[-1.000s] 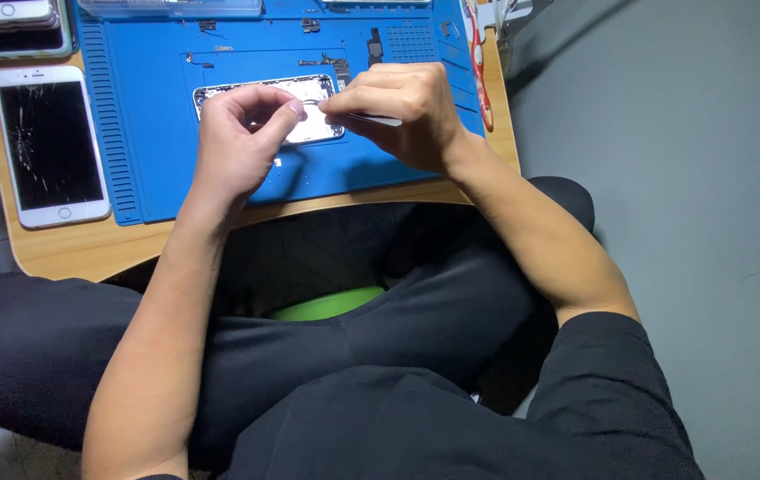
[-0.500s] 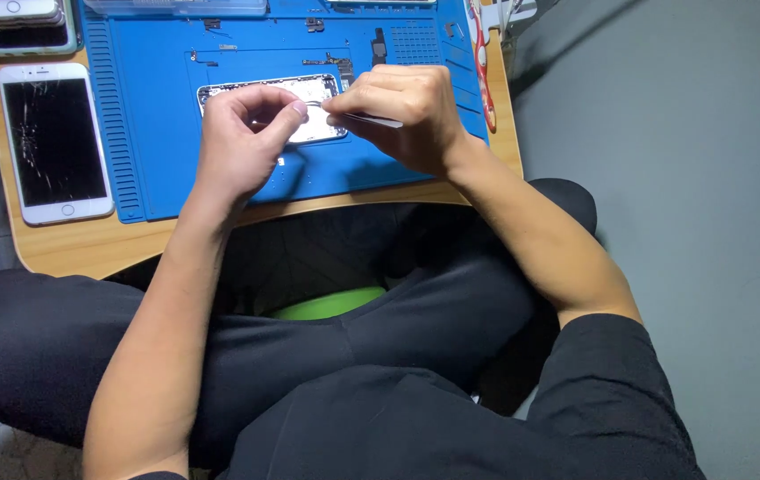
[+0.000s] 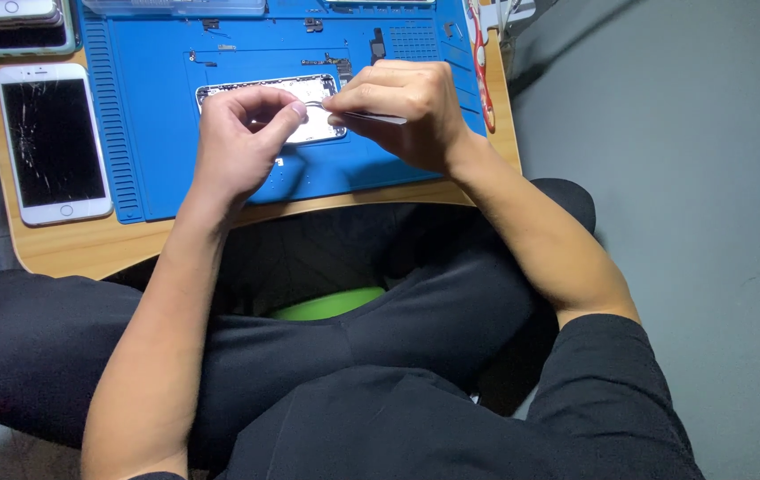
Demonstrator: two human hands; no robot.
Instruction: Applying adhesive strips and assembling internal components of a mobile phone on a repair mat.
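Both hands worked close together over an opened phone housing (image 3: 309,111), a silver shell lying flat on the blue repair mat (image 3: 158,133) near the middle of the small wooden table (image 3: 69,244). The left hand (image 3: 238,147) was curled with its thumb and forefinger pinched together at the housing's right part; whatever sat between those fingertips was too small to make out. The right hand (image 3: 406,116) was closed around a pair of thin metal tweezers (image 3: 371,116), whose tips pointed left and met the left hand's fingertips just above the housing. The fingers of the right hand were folded tight over the tool, so only a short stretch of its shaft showed. Small dark parts and screws (image 3: 335,62) lay scattered on the mat beyond the housing, toward the table's far edge. To the left of the mat, on the bare wood, a white smartphone with a cracked screen (image 3: 54,142) lay face up, well apart from the hands. Further back in that corner a stack of other phones (image 3: 20,22) was partly cut off by the picture's edge. A red-handled tool (image 3: 479,62) lay along the mat's right border. The person sat cross-legged in dark trousers (image 3: 326,356) in front of the table, with a green cushion (image 3: 326,304) showing between the legs.
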